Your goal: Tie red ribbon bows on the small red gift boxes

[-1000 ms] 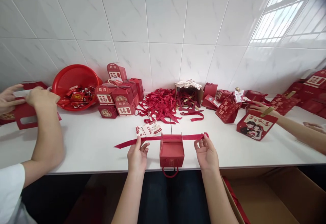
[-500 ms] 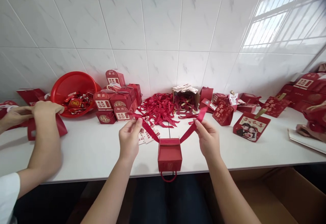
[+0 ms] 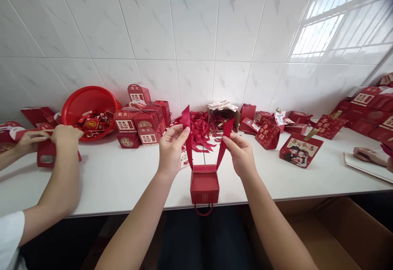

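The ribbon had changed most: a second earlier it stretched flat out to either side of the box, whereas now its two ends rose steeply above it in a narrow V. The left hand and right hand had come up and inward with them. That suggested the ribbon was drawn through the top of the box and its lengths were being evened up; the left tip stood slightly higher in the frame.

Each hand pinched one strand between thumb and fingers, the tip sticking up past the grip. The box sat at the lower centre of the frame, near the front edge of the tabletop, below and between the hands, touched by neither. Its cord handle hung over that edge. Beyond the hands, at mid-frame, lay a heap of loose ribbons.
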{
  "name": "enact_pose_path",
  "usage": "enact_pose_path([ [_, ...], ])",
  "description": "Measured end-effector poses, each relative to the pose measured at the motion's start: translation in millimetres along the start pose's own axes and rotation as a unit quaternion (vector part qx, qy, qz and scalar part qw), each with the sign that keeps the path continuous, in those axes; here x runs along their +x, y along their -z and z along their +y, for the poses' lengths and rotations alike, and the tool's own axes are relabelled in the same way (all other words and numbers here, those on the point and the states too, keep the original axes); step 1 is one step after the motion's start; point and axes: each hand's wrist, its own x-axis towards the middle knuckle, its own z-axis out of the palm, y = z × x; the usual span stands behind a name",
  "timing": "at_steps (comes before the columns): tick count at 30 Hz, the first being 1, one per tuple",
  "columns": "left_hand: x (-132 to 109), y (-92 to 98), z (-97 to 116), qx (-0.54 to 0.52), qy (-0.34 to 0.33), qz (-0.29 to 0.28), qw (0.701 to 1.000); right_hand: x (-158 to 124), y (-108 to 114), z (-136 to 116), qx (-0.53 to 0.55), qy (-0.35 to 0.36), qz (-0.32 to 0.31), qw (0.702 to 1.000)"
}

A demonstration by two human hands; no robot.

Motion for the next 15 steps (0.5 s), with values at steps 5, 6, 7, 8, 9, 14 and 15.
enact_pose_path([
  [5, -2, 5.2, -6, 0.025, -0.003, 0.024, 0.999, 2, 2, -3, 0.0, -0.006, 0.009, 1.0],
  [6, -3, 6.2, -7, 0.024, 0.0, 0.027, 0.999, 2, 2, -4, 0.002, -0.003, 0.011, 1.0],
  [7, -4, 7.0, -7, 0.023, 0.004, 0.028, 0.999, 2, 2, -5, 0.001, 0.002, 0.014, 1.0],
  [8, -5, 7.5, -7, 0.022, 0.008, 0.027, 0.999, 2, 2, -7, -0.003, 0.008, 0.016, 1.0],
  [9, -6, 7.7, -6, 0.021, 0.01, 0.025, 0.999, 3, 2, -8, -0.009, 0.015, 0.018, 1.0],
  [14, -9, 4.6, 3, 0.021, 0.011, -0.002, 1.0, 2, -3, -15, 0.002, 0.011, 0.002, 1.0],
  [15, -9, 3.8, 4, 0.021, 0.011, -0.01, 1.0, 2, -5, -16, 0.014, 0.001, -0.002, 1.0],
])
